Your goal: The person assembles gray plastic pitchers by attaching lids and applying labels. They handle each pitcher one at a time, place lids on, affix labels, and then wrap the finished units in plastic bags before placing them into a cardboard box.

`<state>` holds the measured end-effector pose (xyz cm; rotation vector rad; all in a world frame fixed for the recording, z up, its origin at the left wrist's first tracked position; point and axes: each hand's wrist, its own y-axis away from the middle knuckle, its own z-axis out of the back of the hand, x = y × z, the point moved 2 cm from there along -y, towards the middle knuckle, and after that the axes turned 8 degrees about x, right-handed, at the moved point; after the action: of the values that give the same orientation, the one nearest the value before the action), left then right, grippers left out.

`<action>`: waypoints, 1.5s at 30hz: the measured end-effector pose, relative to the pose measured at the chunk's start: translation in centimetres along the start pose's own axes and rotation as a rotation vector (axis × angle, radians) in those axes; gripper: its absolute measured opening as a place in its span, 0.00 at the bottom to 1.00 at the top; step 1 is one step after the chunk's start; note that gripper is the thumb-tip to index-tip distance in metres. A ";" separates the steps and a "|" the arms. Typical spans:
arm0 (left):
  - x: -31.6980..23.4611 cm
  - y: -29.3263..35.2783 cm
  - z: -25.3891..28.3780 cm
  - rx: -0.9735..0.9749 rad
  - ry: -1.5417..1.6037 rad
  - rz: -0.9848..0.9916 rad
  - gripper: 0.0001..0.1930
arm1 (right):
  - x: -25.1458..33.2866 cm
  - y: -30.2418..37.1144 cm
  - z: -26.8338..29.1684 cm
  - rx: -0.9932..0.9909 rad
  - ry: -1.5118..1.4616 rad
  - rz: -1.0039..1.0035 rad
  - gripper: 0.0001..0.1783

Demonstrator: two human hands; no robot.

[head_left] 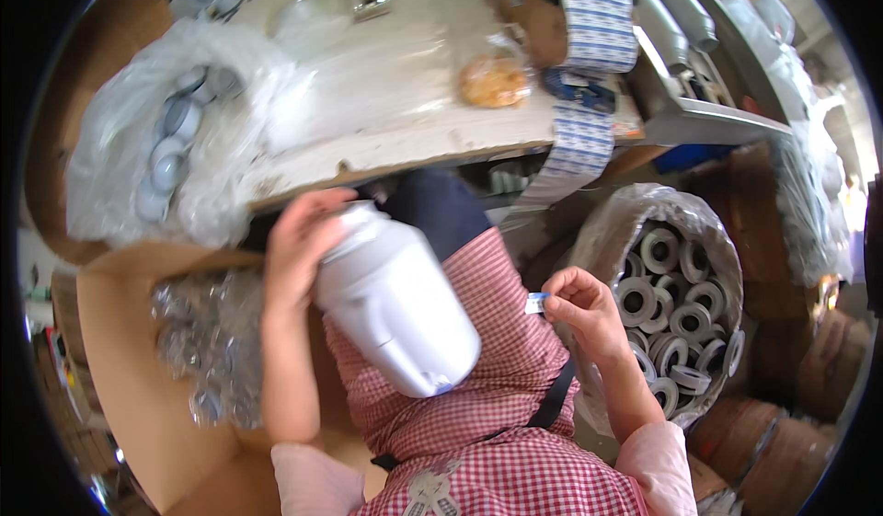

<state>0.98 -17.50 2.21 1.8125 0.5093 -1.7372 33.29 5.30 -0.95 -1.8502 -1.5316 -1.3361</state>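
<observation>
My left hand point(303, 240) is closed around the narrow grey-white neck of a large white canister point(400, 309). The canister hangs tilted above my lap, with its base toward my body, and is slightly blurred. Between thumb and fingertips, my right hand point(593, 314) pinches a small blue-and-white label point(535, 303). A gap separates the label from the canister. Under both hands lies a red-and-white checked apron point(497, 295).
A workbench point(368, 143) spans the far side, bearing a label roll point(596, 19) with its strip hanging over the edge. At left are a clear bag of round grey caps point(175, 134) and a cardboard box point(129, 360) of plastic-wrapped pieces. Grey rings fill a lined container point(593, 240) at right.
</observation>
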 end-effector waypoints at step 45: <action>-2.2 3.5 -6.7 -0.628 -0.663 0.050 0.26 | -10.1 11.1 35.1 -0.792 1.472 -0.643 0.42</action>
<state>8.17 -15.64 4.84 0.7568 0.6179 -1.7495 58.45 23.59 -23.02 -0.0619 -0.6957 -2.8341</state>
